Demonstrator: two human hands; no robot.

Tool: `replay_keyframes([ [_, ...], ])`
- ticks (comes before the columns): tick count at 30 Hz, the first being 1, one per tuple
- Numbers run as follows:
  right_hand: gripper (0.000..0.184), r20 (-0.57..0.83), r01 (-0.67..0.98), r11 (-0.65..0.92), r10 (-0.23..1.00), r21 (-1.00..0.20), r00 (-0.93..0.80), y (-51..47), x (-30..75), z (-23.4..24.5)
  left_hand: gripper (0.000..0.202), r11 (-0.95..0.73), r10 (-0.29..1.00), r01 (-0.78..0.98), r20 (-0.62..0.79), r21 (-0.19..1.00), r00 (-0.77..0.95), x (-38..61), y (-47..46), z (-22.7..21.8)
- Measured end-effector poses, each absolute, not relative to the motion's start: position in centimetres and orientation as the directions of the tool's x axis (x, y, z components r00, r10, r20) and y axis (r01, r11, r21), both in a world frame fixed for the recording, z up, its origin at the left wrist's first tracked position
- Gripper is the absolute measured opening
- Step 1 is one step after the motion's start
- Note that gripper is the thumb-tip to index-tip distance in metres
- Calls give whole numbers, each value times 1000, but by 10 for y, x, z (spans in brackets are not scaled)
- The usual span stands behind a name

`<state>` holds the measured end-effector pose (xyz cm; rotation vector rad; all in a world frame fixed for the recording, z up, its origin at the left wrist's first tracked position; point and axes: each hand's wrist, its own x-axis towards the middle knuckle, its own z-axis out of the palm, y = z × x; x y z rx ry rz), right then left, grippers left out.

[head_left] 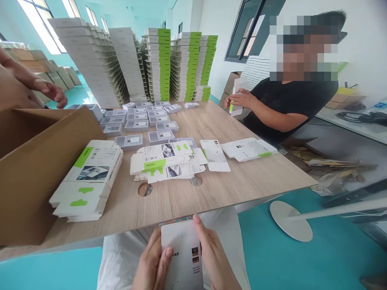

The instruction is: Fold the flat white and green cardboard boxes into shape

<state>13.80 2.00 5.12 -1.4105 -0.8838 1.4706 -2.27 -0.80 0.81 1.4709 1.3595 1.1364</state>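
Above my lap, a white printed carton (pixel 181 257) is held between both hands. My left hand (pixel 152 259) grips its left side, thumb lying on the front face. Along the right edge, my right hand (pixel 213 253) is closed on the same carton, thumb near the top corner. Its lower end runs out of view, so I cannot tell whether it is flat or folded up. On the table beyond lie a loose pile of flat cartons (pixel 169 159), a single white carton (pixel 215 155) and another flat stack (pixel 249 149).
A banded carton stack (pixel 87 177) lies beside a cardboard box (pixel 39 169) at left. Plastic trays (pixel 136 123) and tall box stacks (pixel 159 64) stand behind on the table (pixel 242 181). A co-worker (pixel 290 104) holds a carton at right; another person's hand (pixel 50 88) hangs at left.
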Motion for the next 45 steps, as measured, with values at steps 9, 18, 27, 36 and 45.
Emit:
replay_keyframes([
  [9,60,-241,-123,-229,966,-966,97,-6,122,24,49,-39,994,310,67,950,-81,-29,-12,2],
  [18,66,-270,-146,-268,963,-952,-9,-7,130,15,39,-40,975,255,94,966,-203,-21,-20,-5],
  [27,54,-248,-144,-238,967,-960,52,-4,127,31,41,-127,988,405,152,905,-30,-27,-5,9],
  [36,57,-259,-164,-258,966,-952,-16,-7,129,24,35,-190,977,477,215,858,2,-40,-6,-3],
  [45,52,-197,-203,-192,980,-960,4,-3,124,17,49,-171,980,366,195,915,-30,-31,-3,-6],
])
